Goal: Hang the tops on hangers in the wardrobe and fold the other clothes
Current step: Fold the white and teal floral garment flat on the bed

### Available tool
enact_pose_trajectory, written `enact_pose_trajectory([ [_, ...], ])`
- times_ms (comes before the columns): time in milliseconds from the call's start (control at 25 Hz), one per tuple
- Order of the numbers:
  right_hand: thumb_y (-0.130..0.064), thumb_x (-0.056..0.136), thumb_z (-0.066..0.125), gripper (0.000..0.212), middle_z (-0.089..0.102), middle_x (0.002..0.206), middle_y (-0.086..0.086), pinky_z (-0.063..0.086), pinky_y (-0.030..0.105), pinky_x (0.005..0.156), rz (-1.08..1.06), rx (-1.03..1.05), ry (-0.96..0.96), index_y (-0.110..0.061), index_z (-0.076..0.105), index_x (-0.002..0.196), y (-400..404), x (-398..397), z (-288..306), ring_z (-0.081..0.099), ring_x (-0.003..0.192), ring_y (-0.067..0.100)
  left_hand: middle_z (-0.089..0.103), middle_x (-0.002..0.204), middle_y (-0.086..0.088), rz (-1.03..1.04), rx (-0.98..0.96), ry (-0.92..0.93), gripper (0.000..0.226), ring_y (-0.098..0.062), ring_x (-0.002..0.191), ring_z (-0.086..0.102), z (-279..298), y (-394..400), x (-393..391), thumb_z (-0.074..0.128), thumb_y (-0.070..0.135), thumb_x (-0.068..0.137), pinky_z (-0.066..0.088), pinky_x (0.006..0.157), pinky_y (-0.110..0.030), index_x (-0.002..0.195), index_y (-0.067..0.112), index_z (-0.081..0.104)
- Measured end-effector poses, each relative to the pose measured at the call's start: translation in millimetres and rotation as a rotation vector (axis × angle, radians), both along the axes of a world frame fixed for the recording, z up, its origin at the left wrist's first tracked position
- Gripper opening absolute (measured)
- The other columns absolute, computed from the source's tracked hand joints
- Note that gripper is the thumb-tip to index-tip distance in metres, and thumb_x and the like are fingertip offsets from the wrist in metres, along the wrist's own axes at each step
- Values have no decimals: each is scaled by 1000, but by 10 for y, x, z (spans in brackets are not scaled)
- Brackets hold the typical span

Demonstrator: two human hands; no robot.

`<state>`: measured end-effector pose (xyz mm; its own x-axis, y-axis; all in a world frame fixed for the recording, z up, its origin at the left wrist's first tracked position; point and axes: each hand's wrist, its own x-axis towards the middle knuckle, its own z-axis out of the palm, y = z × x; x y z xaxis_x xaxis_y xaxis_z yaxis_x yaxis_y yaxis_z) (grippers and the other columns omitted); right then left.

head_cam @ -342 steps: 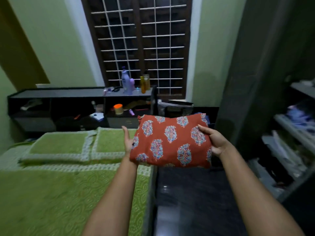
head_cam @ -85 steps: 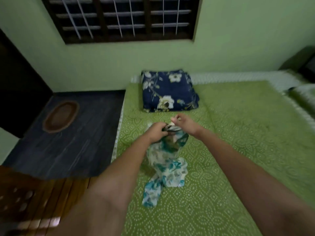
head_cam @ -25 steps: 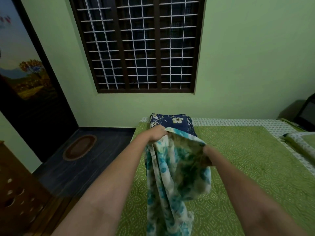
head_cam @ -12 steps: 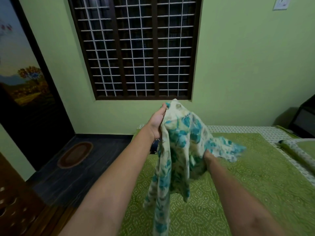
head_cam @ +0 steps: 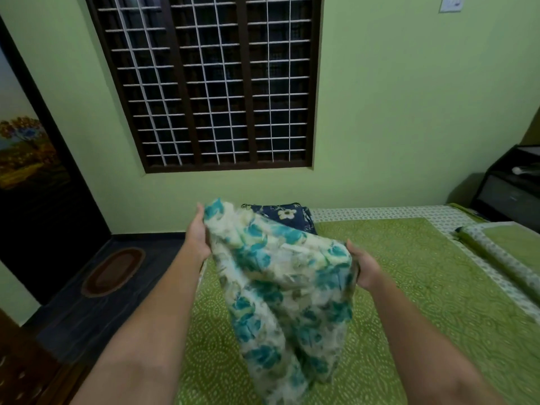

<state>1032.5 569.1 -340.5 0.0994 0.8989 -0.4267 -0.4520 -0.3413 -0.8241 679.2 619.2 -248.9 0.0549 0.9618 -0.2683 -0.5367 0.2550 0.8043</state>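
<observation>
Holding the floral garment (head_cam: 280,276) up over the near part of the green bed (head_cam: 409,287), the left hand (head_cam: 198,238) grips its upper edge and the right hand (head_cam: 363,270) clutches a lower bunch, fingers curled into cloth. It looks light, limp and a bit slippery; best held at its corners or seams. Farther off lies a navy pillow (head_cam: 286,214), then the barred window (head_cam: 210,83).

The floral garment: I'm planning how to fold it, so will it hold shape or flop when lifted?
Probably floppy: the floral garment sags between the left hand and right hand. Likely light, since it bunches in loose folds above the bed.
</observation>
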Motion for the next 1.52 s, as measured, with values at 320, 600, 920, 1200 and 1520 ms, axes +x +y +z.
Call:
enact_pose_trajectory([
  [320, -35, 76, 70, 52, 69, 112, 14, 53, 40, 86, 237, 204, -329, -4, 63, 117, 318, 398, 1162, 67, 96, 29, 67, 108, -15, 160, 34, 158, 38, -29, 92, 65, -42, 116, -473, 60, 36, 92, 53, 80, -37, 114, 4, 64],
  [600, -29, 96, 55, 27, 60, 93, 13, 50, 28, 61, 67, 65, -625, -3, 60, 95, 360, 490, 950, 62, 73, 20, 66, 100, -10, 278, 81, 696, 31, -25, 91, 61, -25, 211, -524, 60, 33, 92, 49, 82, -35, 102, 4, 64],
  [920, -32, 92, 61, 24, 57, 94, 16, 43, 33, 64, -58, 84, -1111, -11, 53, 97, 490, 530, 855, 54, 77, 25, 63, 96, -17, 56, 55, 1041, 13, -25, 83, 59, -235, 326, -602, 65, 14, 89, 46, 73, -32, 97, 4, 64],
  [1200, -17, 73, 80, 29, 70, 93, 11, 54, 32, 73, 462, -67, -1012, -1, 70, 95, 270, 579, 652, 65, 92, 26, 71, 96, -20, -564, -165, 1035, 51, -30, 89, 68, -318, 271, -733, 85, 9, 60, 58, 76, -36, 105, -8, 68],
  [1520, -28, 84, 72, 25, 64, 79, 15, 36, 29, 62, -69, 339, -1514, -4, 67, 84, 471, 588, 1841, 53, 73, 24, 66, 108, -12, 109, 336, 1558, 51, -31, 102, 61, 799, 578, -599, 80, 39, 73, 48, 86, -39, 110, 7, 67],
])
